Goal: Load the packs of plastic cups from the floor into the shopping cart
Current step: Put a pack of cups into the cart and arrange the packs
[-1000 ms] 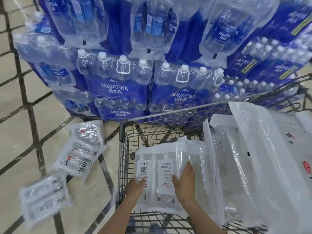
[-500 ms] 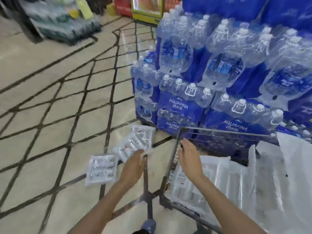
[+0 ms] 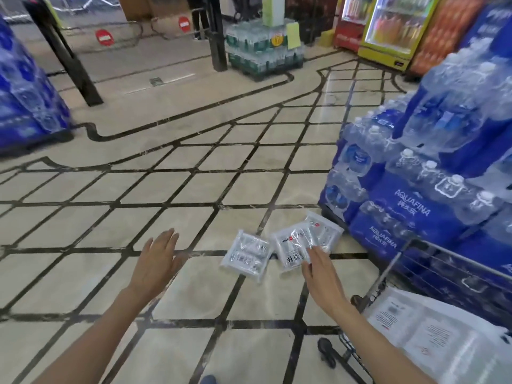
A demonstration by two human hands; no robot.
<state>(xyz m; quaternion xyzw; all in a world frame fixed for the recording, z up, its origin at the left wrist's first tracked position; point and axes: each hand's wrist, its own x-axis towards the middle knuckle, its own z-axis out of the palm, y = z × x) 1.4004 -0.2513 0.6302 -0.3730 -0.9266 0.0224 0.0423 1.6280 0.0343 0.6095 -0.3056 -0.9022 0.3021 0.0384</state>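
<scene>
Three clear packs of plastic cups lie on the tiled floor: one pack [image 3: 247, 256] on the left, a second pack [image 3: 291, 252] beside it, and a third pack [image 3: 324, 232] partly under the second, near the water stack. My right hand [image 3: 318, 270] is stretched out with straight fingers just over the near edge of the second pack. My left hand [image 3: 158, 257] hovers open over bare floor, well left of the packs. The shopping cart [image 3: 388, 275] stands at the lower right with white packs [image 3: 432, 333] inside.
A tall stack of blue Aquafina water packs [image 3: 410, 206] rises right behind the cart and the cup packs. Another blue stack [image 3: 25, 106] stands far left. A pallet of green bottles [image 3: 263, 54] and drink coolers [image 3: 388, 31] are at the back.
The view has swung left from the cart to the floor. Both hands left the pack in the cart; the right hand now reaches toward the floor packs, the left is out over the floor.
</scene>
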